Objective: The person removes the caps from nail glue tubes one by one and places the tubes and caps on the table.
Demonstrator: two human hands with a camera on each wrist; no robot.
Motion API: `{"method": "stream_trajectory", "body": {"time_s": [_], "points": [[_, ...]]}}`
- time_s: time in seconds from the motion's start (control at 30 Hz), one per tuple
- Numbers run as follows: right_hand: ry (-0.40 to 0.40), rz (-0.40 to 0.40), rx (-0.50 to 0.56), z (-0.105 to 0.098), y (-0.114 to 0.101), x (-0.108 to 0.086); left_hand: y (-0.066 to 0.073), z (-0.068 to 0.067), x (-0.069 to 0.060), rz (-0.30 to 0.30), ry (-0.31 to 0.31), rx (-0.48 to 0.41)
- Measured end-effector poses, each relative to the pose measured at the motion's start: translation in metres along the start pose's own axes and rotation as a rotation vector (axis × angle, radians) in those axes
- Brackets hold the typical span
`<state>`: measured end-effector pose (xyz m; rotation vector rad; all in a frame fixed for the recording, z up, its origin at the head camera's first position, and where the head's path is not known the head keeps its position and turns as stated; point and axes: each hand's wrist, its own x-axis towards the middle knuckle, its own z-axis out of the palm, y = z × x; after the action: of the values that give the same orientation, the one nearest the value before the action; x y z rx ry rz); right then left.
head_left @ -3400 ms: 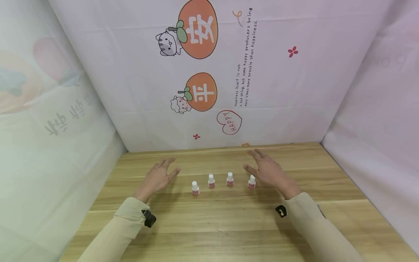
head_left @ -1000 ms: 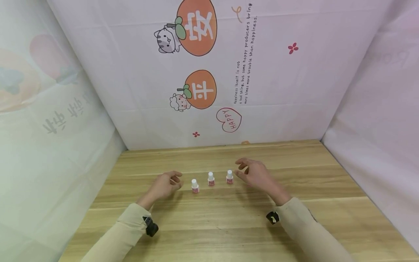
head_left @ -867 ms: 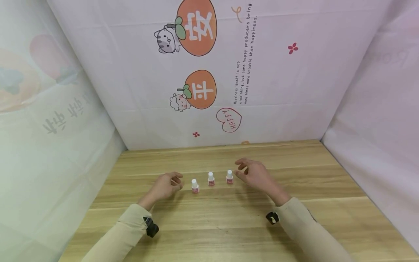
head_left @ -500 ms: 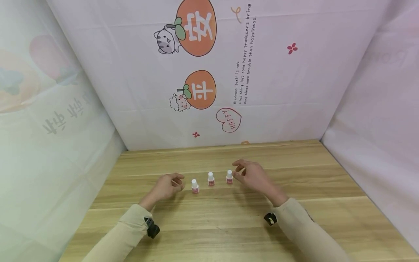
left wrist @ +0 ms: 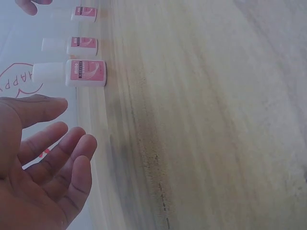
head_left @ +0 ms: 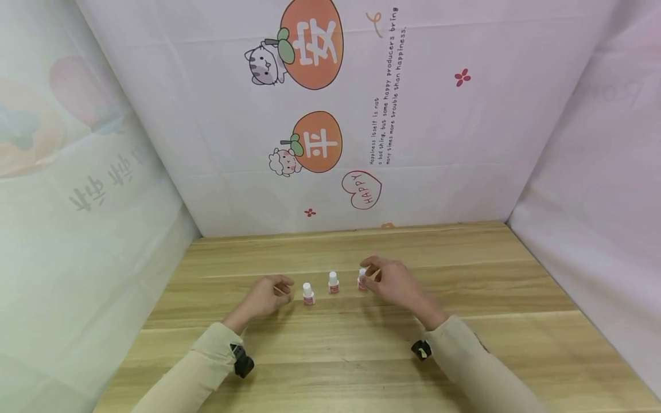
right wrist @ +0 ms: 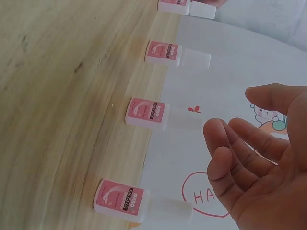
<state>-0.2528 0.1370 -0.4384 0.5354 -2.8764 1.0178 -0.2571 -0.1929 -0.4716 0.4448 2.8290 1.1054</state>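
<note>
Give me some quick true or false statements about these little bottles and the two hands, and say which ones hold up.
1. In the head view, the middle bottle has a white cap. True.
2. The leftmost bottle there is lying on its side. False: it stands upright on the table.
3. The left hand is gripping a bottle. False: it holds nothing, with a gap to the leftmost bottle.
4. In the head view, the right hand partly covers the rightmost bottle. True.
5. The red heart beyond the table reads "HELLO". False: it reads "HAPPY".
</note>
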Motion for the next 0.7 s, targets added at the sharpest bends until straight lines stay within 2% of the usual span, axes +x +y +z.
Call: {"method": "stream_trajectory", "body": {"time_s": [0.37, 0.7], "points": [[-0.011, -0.005, 0.029, 0.005, -0.007, 0.001, 0.000, 0.004, 0.002, -0.010, 0.030, 0.002], [0.008, 0.007, 0.030, 0.013, -0.012, 0.001, -0.001, 0.011, 0.002, 0.013, 0.019, -0.001]]}}
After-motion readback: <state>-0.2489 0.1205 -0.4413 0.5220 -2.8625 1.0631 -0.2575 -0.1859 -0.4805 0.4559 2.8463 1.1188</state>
